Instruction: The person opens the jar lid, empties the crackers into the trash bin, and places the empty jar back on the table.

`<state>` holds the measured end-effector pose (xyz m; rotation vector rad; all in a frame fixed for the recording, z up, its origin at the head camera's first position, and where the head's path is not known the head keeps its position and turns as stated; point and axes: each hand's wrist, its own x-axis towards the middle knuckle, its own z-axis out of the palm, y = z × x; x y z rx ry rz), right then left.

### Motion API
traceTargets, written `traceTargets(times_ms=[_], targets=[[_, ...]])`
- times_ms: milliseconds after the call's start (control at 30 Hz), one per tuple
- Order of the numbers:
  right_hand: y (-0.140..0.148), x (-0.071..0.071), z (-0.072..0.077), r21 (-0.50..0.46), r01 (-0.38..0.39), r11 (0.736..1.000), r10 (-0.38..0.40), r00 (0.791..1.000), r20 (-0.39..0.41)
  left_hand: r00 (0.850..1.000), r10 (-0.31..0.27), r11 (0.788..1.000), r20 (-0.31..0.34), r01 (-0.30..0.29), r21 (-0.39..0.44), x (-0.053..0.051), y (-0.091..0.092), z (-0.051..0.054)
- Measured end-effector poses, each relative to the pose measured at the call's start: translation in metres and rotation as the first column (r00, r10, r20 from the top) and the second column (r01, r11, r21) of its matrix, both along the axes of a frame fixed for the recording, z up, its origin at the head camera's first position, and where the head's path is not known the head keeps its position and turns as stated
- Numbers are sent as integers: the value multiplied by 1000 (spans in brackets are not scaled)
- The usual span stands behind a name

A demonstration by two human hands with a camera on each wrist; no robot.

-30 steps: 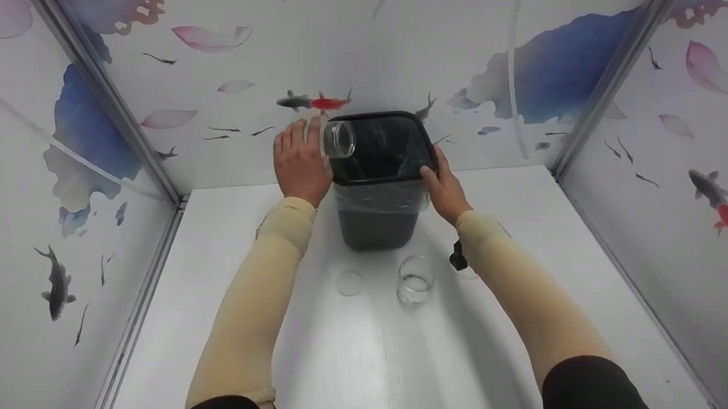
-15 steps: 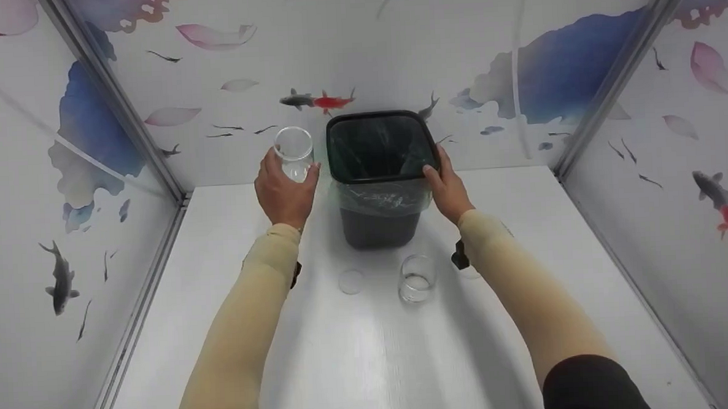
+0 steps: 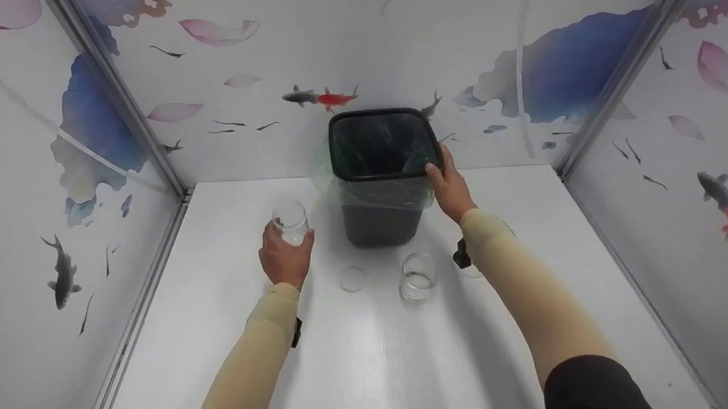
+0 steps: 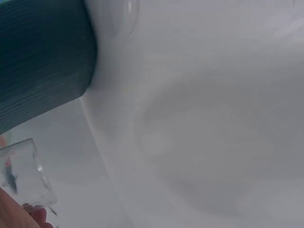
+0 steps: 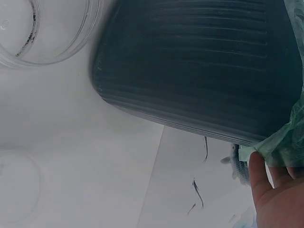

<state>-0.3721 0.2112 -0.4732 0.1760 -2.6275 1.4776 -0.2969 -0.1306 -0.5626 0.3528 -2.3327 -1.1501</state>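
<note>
A clear glass jar (image 3: 290,212) stands upright in my left hand (image 3: 284,257), with fingers on one side and thumb on the other. The left wrist view catches the jar (image 4: 23,173) at its lower left edge. To the right, my right hand (image 3: 454,191) grips the right rim of a dark trash bin (image 3: 382,225), thumb over the edge. A thin see-through liner (image 3: 382,193) is folded over that rim; in the right wrist view fingers touch the greenish liner (image 5: 280,145). In front of the bin sits another clear jar (image 3: 418,279).
A flat clear disc (image 3: 352,279) lies on the white table (image 3: 371,358) left of the second jar. Another round clear piece (image 5: 16,185) lies to the jar's right, partly hidden by the right forearm in the head view. Printed walls enclose the table's back and sides.
The left hand was tilting the glass jar over the bin's left rim. It has turned the jar upright and moved it left, then down toward the table. The right hand stays on the bin.
</note>
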Motion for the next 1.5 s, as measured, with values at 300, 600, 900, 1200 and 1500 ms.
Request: traceTargets(times_ms=[300, 600, 900, 1200, 1500], targets=[[0, 1, 3, 0, -3, 1000, 3, 1000, -5, 981, -48, 997, 190, 36, 67, 27, 12, -48], [-2, 2, 3, -10, -15, 1000, 15, 999, -43, 977, -65, 997, 204, 55, 53, 38, 24, -71], [-2, 1, 4, -18, -18, 1000, 17, 999, -44, 977, -54, 998, 205, 49, 29, 40, 25, -73], [-3, 1, 1, -8, -22, 1000, 21, 999, -25, 969, -54, 999, 239, 54, 5, 40, 20, -77], [0, 2, 1, 2, -16, 1000, 16, 999, -28, 974, -61, 998, 216, 64, -8, 39, 19, -78]])
